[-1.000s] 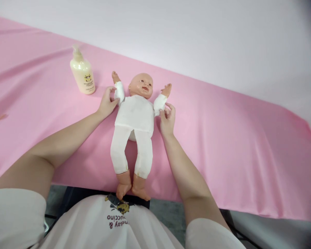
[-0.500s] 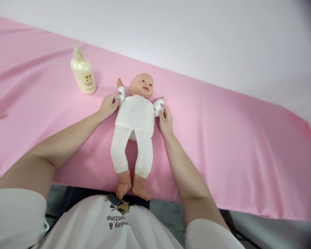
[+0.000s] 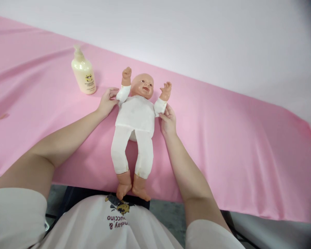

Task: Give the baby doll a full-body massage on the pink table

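Note:
A baby doll [image 3: 135, 114] lies on its back, its feet toward me at the front edge of the pink cloth. Its torso, arms and legs are white; the head, hands and feet are tan. Both of its forearms are raised. My left hand [image 3: 109, 101] is at the doll's arm on the left, fingers curled against it near the elbow, with some fingertips hidden behind the arm. On the other side my right hand [image 3: 169, 121] grips the right-side arm near the elbow, thumb in front and fingers partly behind.
A cream-coloured pump bottle [image 3: 84, 75] stands to the left of the doll's head. Pink cloth [image 3: 223, 145] with folds covers the table, and a white surface [image 3: 197, 38] lies beyond it. A small brownish mark [image 3: 4, 116] shows on the cloth at far left.
The doll's forearms have swung up, and its hands now show higher beside the head. My hands have shifted slightly along its arms toward the elbows. The bottle has stayed in place.

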`<state>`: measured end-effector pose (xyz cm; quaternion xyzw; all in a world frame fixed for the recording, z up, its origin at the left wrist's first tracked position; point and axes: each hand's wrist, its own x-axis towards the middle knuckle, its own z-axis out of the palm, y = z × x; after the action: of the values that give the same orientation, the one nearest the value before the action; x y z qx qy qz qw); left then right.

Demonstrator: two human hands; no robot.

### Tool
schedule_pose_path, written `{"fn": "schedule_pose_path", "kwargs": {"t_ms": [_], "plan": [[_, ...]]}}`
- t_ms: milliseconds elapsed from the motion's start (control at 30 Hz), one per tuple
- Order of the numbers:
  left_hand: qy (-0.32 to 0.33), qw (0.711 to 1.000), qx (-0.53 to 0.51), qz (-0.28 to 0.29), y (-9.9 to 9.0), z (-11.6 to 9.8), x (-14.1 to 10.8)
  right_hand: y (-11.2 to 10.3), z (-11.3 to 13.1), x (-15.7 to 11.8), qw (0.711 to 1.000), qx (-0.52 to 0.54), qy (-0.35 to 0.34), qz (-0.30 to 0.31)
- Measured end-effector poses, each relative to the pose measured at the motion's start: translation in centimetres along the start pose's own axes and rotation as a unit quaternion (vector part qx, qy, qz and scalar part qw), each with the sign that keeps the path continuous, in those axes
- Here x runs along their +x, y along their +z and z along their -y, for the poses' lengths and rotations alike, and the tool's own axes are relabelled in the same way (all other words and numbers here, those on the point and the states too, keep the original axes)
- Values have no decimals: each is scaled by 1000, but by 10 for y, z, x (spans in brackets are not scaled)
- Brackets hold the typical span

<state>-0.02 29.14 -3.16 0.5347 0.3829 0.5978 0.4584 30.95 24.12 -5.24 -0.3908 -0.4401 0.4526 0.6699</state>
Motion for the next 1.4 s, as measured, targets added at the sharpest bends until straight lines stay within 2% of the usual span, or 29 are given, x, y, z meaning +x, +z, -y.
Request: {"fn": "schedule_pose_path", "kwargs": {"t_ms": [100,167,300,467,633,767,933,1067,1267,1400], "plan": [[-30,996,-83,-13,2,-5,0,-1,1,0,1000,3,6,-25],[-51,993,-102,-24,4,-9,-1,-1,2,-2,1000,-2,5,-31],[-80,996,-30,-14,5,-14,-3,-2,4,-6,999,-35,5,-4],[-35,995,91,13,2,-14,-2,-6,4,-3,993,-112,22,29],[-7,988,148,46,-2,-13,-2,-6,4,-3,986,-162,20,31],[4,988,148,51,-1,-13,-2,-5,4,-4,988,-154,19,23],[-11,990,124,62,-3,-9,0,-3,0,-2,994,-109,7,28],[4,991,113,77,-3,-7,-2,-2,-4,-1,990,-135,-16,35],[25,981,186,49,0,-8,-6,2,8,-10,973,-214,-88,14],[40,975,218,25,-1,-4,-8,4,15,-16,956,-277,-97,7]]}}
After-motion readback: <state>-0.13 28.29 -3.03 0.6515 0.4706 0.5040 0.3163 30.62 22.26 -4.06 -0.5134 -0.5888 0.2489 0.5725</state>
